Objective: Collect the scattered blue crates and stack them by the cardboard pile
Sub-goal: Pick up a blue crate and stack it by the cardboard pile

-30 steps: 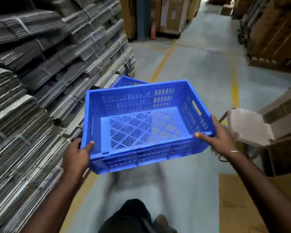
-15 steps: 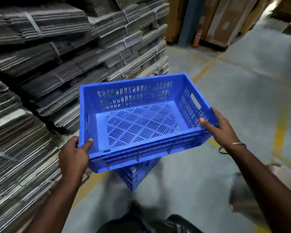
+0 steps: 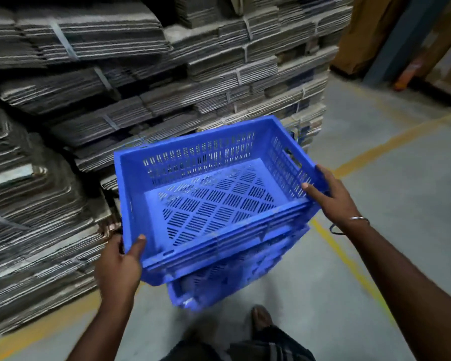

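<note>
From my head camera I look down on the crate (image 3: 214, 201) I'm carrying, held level above the floor (image 3: 375, 178) just in front of the cardboard pile (image 3: 115, 100) at the left and far side. My left hand (image 3: 117, 261) grips the near left corner, thumb hooked over the rim inside and the other fingers wrapped under the outside where I can't see them. My right hand (image 3: 331, 196) grips the right near corner the same way, thumb lying on the inner wall and fingers curled round the outer edge. Directly under it sits a second crate (image 3: 219, 287) on the floor, mostly hidden by the one I hold; whether the two are touching yet I cannot tell. I judge the crate to be light for its bulk: it is empty, with slotted walls and a perforated base. It looks like stiff moulded plastic, so it should hold its shape under a two-corner grip and not sag. The smooth rim could slip in a loose hold, so hooking the thumbs over the lip seems the safe way. A handle slot (image 3: 292, 157) shows in the right wall, and would be the other sound place to take it. It is hardly fragile, though the corners need to line up with the lower one for it to seat.
</note>
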`<state>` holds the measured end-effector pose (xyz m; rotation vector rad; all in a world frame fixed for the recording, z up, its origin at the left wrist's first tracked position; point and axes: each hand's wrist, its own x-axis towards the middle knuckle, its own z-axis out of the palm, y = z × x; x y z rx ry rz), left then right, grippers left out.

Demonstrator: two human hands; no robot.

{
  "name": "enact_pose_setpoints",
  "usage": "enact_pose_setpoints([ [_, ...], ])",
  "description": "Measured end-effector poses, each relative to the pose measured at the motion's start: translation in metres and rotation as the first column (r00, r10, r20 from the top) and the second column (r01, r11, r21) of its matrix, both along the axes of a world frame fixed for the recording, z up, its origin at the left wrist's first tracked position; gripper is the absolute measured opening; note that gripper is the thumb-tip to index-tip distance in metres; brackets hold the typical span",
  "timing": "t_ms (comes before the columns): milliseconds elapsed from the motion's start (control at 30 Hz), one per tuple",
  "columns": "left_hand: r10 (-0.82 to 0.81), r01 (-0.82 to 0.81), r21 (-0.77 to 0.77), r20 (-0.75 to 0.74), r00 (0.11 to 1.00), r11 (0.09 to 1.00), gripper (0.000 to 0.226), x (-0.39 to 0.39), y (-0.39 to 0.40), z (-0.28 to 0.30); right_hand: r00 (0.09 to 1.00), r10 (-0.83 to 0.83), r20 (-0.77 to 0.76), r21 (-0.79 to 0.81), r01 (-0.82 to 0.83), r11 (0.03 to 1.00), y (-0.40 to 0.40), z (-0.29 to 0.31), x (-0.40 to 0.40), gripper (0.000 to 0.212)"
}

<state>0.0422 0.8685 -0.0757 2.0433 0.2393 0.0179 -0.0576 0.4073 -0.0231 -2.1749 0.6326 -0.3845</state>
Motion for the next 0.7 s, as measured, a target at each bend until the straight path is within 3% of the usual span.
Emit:
enact_pose_setpoints([
  [200,0.117,-0.113,0.091,-0.044,0.992,0.989,0.038,-0.033,-0.042,-0.01,0.99,0.135,-0.042,0.036,-0.133,0.99,-0.058,-0.018,0.029,0.072],
  [367,0.167,-0.157,0.145,-0.057,0.984,0.977,0.017,-0.062,-0.052,-0.025,0.984,0.168,-0.065,0.056,-0.165,0.985,-0.076,-0.041,0.023,0.069],
  [500,0.149,-0.141,0.148,-0.044,0.988,0.979,0.016,-0.072,-0.051,-0.03,0.978,0.179,-0.11,0.053,-0.175,0.983,-0.078,-0.056,0.012,0.072],
  [633,0.182,-0.178,0.153,-0.014,0.983,0.972,0.032,-0.075,-0.049,-0.036,0.982,0.167,-0.086,-0.005,-0.168,0.986,-0.071,-0.061,0.003,0.075],
  [700,0.215,-0.207,0.151,-0.036,0.976,0.967,0.026,-0.075,-0.05,-0.038,0.98,0.176,-0.09,-0.001,-0.177,0.984,-0.068,-0.061,0.002,0.075],
])
